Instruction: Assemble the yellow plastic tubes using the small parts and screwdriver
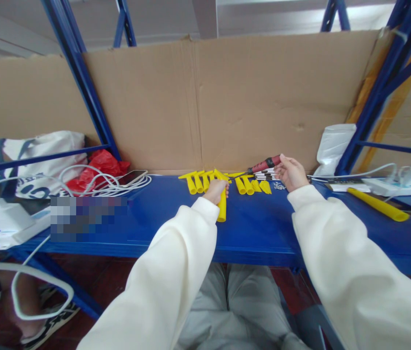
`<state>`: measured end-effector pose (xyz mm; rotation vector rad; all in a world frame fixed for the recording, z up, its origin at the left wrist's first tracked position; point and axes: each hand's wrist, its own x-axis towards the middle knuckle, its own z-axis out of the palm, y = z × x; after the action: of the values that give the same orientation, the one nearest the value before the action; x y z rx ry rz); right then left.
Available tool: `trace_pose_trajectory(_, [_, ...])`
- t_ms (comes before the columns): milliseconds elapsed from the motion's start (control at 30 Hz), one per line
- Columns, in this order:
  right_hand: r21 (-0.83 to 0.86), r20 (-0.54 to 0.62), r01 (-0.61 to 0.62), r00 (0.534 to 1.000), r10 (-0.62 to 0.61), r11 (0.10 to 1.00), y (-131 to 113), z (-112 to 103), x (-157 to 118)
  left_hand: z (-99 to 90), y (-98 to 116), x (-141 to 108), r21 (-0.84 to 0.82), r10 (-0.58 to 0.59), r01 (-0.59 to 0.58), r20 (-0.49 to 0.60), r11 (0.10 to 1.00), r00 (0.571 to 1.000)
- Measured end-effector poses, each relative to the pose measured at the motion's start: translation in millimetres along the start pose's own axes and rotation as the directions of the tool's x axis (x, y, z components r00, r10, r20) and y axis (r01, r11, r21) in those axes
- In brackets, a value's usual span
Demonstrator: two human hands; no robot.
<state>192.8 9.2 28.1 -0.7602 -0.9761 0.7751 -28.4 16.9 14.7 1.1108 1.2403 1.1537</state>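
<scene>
My left hand (217, 191) is closed around a yellow T-shaped piece (222, 209), whose round tube points toward me. My right hand (291, 173) pinches the back end of a screwdriver (266, 164) with a red and black handle. Its thin shaft slants down leftward to the piece in my left hand; whether the tip touches a screw is too small to tell. On the left of my left hand stands a row of similar yellow T-shaped pieces (198, 183). More yellow tubes (241, 185) and small yellow parts (264, 187) lie between my hands.
Blue shelf top (259, 233) with a cardboard wall (263, 97) behind. White cables (117, 187), a red bag (105, 165) and a cloth bag (52, 150) sit left. Rightward are black-and-white pens (265, 174), a white pouch (332, 148), a yellow tube (378, 204) and a power strip (402, 187).
</scene>
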Motion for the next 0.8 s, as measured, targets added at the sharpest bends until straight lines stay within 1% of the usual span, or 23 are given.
trace_pose_trajectory(67, [0.003,0.000,-0.019,1.000,0.019,1.000,0.5,-0.2,0.1,0.0,0.6,-1.0,-0.004,0.000,0.000,0.001,1.000,1.000])
trace_pose_trajectory(233, [-0.017,0.066,-0.027,0.997,0.028,0.999,1.1,-1.1,0.7,-0.1,1.7,-2.3,-0.005,0.000,0.000,0.003,1.000,1.000])
trace_pose_trajectory(400, [0.021,0.053,-0.082,0.995,0.080,0.996,-2.8,0.2,-0.1,-0.4,0.9,-0.5,0.009,0.005,-0.005,0.012,1.000,1.000])
trace_pose_trajectory(567, [0.023,0.058,-0.079,0.995,0.078,0.997,-3.5,0.0,-1.1,-0.9,0.4,0.4,0.006,0.017,-0.017,0.018,1.000,1.000])
trace_pose_trajectory(633, [0.016,0.045,-0.067,0.997,0.067,0.998,-2.1,-0.8,-0.7,-0.8,0.4,0.3,0.006,0.015,-0.015,0.011,1.000,1.000])
trace_pose_trajectory(800, [-0.018,-0.045,-0.060,0.997,0.059,0.998,1.3,-2.3,2.0,-0.6,0.4,-0.4,0.018,0.006,-0.006,0.000,1.000,1.000])
